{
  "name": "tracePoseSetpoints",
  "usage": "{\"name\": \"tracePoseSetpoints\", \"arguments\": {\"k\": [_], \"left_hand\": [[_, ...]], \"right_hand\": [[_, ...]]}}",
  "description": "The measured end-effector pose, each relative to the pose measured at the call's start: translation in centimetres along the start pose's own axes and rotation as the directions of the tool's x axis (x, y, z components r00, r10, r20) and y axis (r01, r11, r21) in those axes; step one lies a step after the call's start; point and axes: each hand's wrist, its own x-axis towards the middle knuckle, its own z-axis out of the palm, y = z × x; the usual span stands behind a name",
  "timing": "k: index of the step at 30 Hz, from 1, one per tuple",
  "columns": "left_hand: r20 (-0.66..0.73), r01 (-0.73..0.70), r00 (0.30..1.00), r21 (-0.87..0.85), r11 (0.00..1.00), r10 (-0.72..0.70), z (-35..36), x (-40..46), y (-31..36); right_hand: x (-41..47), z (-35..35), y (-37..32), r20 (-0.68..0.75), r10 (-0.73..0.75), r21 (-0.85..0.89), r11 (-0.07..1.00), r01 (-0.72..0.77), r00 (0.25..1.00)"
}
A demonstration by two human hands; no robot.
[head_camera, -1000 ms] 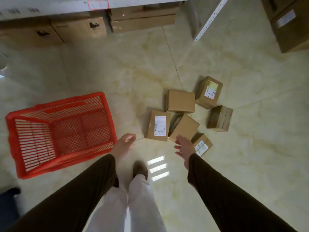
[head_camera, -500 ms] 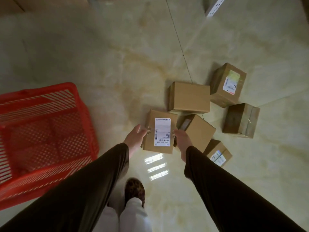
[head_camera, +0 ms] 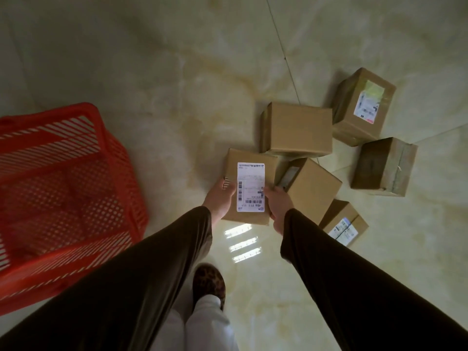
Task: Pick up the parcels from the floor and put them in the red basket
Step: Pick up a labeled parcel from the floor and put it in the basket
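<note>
A brown cardboard parcel with a white barcode label (head_camera: 250, 173) is gripped from both sides: my left hand (head_camera: 219, 197) on its left edge, my right hand (head_camera: 278, 206) on its right edge. Whether it still touches the floor I cannot tell. Several other brown parcels lie on the floor to the right: a plain one (head_camera: 298, 129) behind it, a tilted one (head_camera: 312, 188) right beside my right hand, a labelled one (head_camera: 363, 107) at the far right, a taped one (head_camera: 385, 167), and a small labelled one (head_camera: 345, 225). The red basket (head_camera: 83, 224) stands at the left, with nothing in it.
The floor is glossy pale marble tile with a bright light reflection (head_camera: 243, 243) just below the held parcel. My shoe with a leopard pattern (head_camera: 209, 283) and white trouser legs stand below my arms.
My hands went from open above the parcels to closed on the two sides of the barcode-labelled parcel. The view has dropped closer to the floor, and the shelves have left the frame.
</note>
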Motion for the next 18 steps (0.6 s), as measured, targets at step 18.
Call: {"name": "tracePoseSetpoints", "arguments": {"k": [18], "left_hand": [[-0.215,-0.297,0.947,-0.293,0.909,0.240,-10.5,-22.2,1.9]], "right_hand": [[-23.1,2.8,-2.7,-0.001,-0.393,0.021,0.919,0.393,0.920]]}}
